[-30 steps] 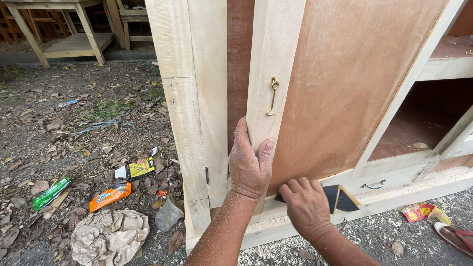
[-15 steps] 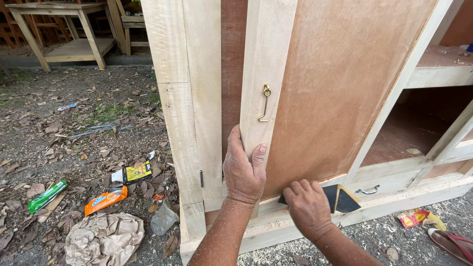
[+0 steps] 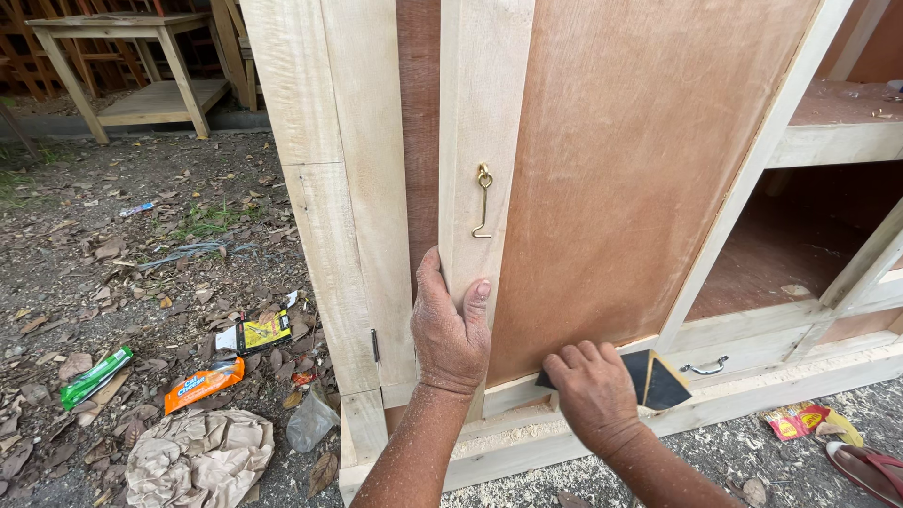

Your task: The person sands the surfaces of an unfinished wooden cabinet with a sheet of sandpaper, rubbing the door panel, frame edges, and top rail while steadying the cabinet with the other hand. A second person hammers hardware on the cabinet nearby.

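Since 0.5 s ago: both hands have stayed put, door unmoved. Left hand (image 3: 450, 329) is clamped on the free edge of the cabinet door (image 3: 602, 188), just below the brass hook latch (image 3: 483, 199). Right hand (image 3: 593, 393) presses folded black sandpaper (image 3: 658, 381) against the door's bottom rail, fingers closed on it. Sawdust coats both hands.

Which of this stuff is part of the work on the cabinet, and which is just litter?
In use: left hand gripping the cabinet door; right hand pressing dark sandpaper; brass hook latch.

Lying about: orange wrapper, green wrapper, crumpled paper, sandal, wooden table.
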A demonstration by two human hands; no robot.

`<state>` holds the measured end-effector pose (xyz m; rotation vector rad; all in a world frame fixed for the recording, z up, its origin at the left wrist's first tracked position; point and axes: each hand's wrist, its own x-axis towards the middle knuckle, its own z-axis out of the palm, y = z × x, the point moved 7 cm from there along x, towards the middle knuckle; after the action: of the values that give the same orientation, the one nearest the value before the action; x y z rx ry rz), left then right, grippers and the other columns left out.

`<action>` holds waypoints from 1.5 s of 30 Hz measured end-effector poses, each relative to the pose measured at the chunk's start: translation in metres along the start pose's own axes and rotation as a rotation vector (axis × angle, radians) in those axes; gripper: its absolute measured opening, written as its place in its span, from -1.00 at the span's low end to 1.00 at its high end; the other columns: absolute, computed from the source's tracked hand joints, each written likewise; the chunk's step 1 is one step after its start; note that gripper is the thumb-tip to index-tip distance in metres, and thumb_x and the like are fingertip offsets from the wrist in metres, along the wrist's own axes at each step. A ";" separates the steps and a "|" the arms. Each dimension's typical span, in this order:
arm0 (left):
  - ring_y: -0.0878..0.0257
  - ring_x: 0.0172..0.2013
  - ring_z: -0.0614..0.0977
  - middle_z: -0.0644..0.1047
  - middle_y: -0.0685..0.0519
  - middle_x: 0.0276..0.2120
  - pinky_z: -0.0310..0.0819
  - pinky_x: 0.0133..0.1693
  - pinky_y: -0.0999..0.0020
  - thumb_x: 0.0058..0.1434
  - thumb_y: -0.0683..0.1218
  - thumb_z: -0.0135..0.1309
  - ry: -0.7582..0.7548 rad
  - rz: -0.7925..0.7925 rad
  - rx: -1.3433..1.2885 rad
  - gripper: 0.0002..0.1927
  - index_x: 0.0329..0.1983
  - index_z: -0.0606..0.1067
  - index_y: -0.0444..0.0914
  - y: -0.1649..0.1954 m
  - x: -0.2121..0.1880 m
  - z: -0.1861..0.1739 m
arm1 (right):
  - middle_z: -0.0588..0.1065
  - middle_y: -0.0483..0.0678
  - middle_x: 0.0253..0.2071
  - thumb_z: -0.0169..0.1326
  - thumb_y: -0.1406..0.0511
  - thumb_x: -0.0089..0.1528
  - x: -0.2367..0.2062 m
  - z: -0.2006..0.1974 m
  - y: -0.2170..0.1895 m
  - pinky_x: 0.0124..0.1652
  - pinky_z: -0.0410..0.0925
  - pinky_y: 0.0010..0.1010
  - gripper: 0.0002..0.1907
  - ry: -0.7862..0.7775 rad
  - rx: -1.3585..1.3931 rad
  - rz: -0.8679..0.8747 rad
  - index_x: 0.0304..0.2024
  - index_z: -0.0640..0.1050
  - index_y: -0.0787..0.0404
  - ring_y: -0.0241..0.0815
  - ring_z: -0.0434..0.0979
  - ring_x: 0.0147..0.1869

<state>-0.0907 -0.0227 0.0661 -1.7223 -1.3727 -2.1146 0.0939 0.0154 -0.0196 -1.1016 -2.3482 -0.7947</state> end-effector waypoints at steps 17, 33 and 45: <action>-0.14 -0.03 0.68 0.54 -0.34 0.03 0.58 -0.02 0.10 0.42 0.09 -0.02 0.052 0.013 0.043 -0.35 0.37 0.18 -0.44 -0.003 -0.004 0.001 | 0.50 -0.13 -0.37 0.10 0.39 0.04 -0.009 0.007 0.048 -0.15 0.29 -0.25 -0.87 0.008 -0.003 0.049 -0.35 0.53 0.09 -0.12 0.47 -0.18; -0.08 -0.07 0.71 0.56 -0.31 -0.04 0.63 -0.06 0.12 0.43 0.16 -0.07 -0.001 -0.055 0.000 -0.32 0.37 0.16 -0.42 -0.002 -0.005 0.003 | 0.60 -0.33 -0.20 0.09 0.32 0.18 -0.040 0.048 0.174 0.08 0.28 -0.38 -0.83 -0.279 -0.236 0.479 -0.25 0.61 -0.11 -0.34 0.55 0.08; -0.08 -0.10 0.71 0.55 -0.31 -0.02 0.62 -0.09 0.12 0.42 0.15 -0.05 0.036 -0.047 -0.013 -0.34 0.34 0.19 -0.43 -0.007 -0.001 0.002 | 0.61 -0.26 -0.18 0.04 0.36 0.18 -0.013 0.031 0.125 0.00 0.29 -0.33 -0.81 -0.263 -0.190 0.456 -0.29 0.62 -0.06 -0.29 0.57 0.01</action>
<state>-0.0926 -0.0176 0.0616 -1.6646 -1.4058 -2.1727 0.1967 0.0931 -0.0110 -1.8357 -2.1139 -0.7449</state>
